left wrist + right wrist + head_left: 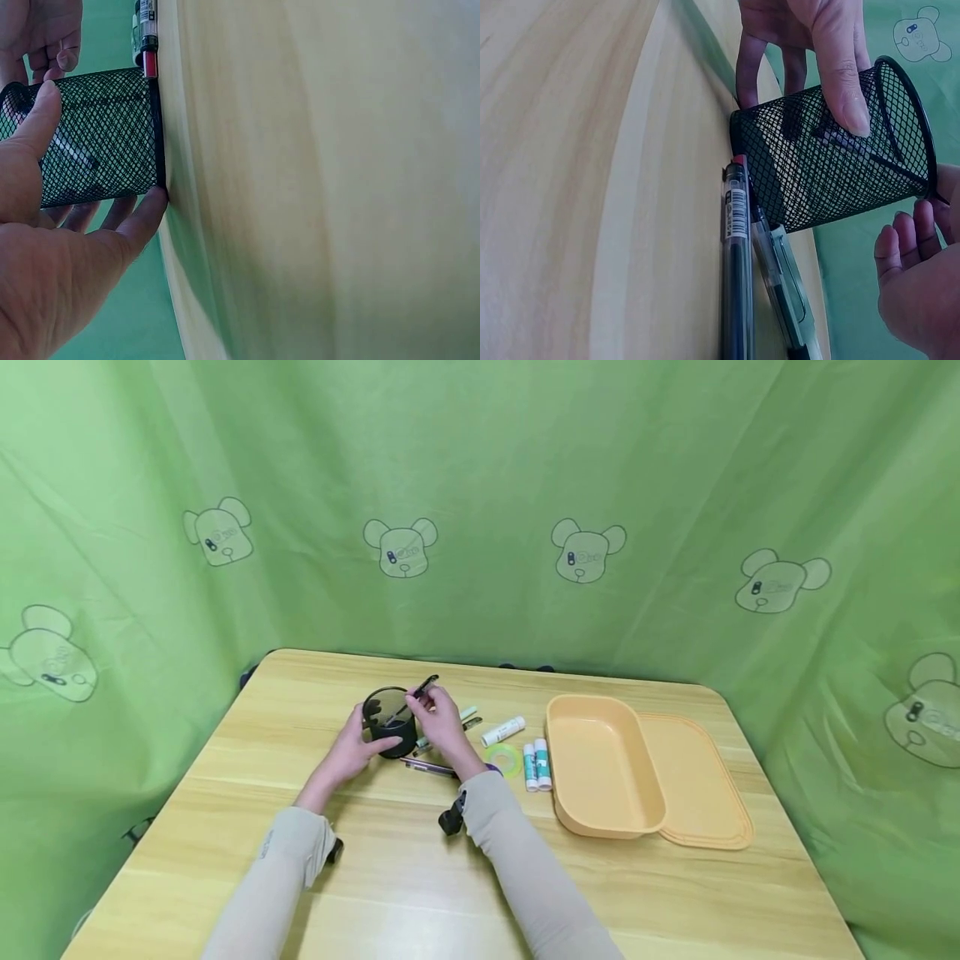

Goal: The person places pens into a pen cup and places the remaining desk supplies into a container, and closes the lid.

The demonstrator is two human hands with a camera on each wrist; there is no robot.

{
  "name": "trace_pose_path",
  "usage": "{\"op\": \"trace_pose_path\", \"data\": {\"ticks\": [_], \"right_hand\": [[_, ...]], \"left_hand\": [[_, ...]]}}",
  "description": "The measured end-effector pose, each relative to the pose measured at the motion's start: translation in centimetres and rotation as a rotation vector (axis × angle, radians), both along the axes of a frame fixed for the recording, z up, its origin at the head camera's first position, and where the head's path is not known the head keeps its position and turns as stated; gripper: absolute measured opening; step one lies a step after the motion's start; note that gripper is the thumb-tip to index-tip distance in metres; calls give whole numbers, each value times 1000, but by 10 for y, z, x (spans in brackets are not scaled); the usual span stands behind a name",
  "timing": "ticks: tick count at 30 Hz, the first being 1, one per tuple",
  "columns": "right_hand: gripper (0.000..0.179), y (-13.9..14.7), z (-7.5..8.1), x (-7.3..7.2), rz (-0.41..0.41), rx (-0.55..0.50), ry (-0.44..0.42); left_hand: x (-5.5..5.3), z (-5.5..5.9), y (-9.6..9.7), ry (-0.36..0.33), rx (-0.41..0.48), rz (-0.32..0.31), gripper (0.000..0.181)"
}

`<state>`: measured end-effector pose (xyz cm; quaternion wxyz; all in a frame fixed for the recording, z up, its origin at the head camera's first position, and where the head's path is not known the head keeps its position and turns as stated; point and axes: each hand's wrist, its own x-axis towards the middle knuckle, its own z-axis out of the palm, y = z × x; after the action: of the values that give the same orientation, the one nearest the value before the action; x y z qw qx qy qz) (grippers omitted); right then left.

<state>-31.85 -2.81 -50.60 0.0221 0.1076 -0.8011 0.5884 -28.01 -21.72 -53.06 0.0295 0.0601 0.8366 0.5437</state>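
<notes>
A black mesh pen holder [402, 737] stands on the wooden table, tilted a little in the wrist views. My left hand [351, 750] grips its side, the thumb [46, 120] on the near wall and the fingers around the far side. With my right hand [442, 722] I pinch a dark pen [427, 684] at the holder's rim. The pen's lower part slants down inside and shows through the mesh. Beside the holder's base lie a clear-barrelled pen [736, 262], a second pen [776, 277] and a pale green pen-like item [802, 307].
Right of the pens are a white glue stick [502, 731], a yellow-green tape roll [504, 761] and two teal-and-white glue sticks [542, 766]. An orange box [652, 806] stands farther right beside its flat lid [701, 785]. Green curtain [480, 610] hangs behind the table.
</notes>
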Motion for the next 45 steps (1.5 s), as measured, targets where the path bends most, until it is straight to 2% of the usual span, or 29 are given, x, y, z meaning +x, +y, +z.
{"op": "trace_pose_path", "data": {"ticks": [6, 14, 24, 33, 37, 39, 45], "right_hand": [[19, -2, 2, -2, -3, 4, 7], [24, -3, 3, -2, -15, -32, -42], [23, -4, 0, -1, -24, -84, -17], [28, -5, -4, -2, -20, -225, -111], [28, -5, -4, -3, -15, -222, -98], [27, -6, -4, -3, -17, -220, -96], [30, -5, -5, -3, -6, -217, -94]], "left_hand": [[0, 1, -1, -1, 3, 0, 96], [-1, 0, -1, -2, 4, 3, 95], [-2, 0, 0, -5, 0, 7, 94], [-1, 0, 0, 11, 3, 0, 92], [-1, 0, 0, 21, 23, -4, 92], [3, 7, 2, 12, 27, -10, 91], [1, 5, 1, 1, 12, -4, 91]]}}
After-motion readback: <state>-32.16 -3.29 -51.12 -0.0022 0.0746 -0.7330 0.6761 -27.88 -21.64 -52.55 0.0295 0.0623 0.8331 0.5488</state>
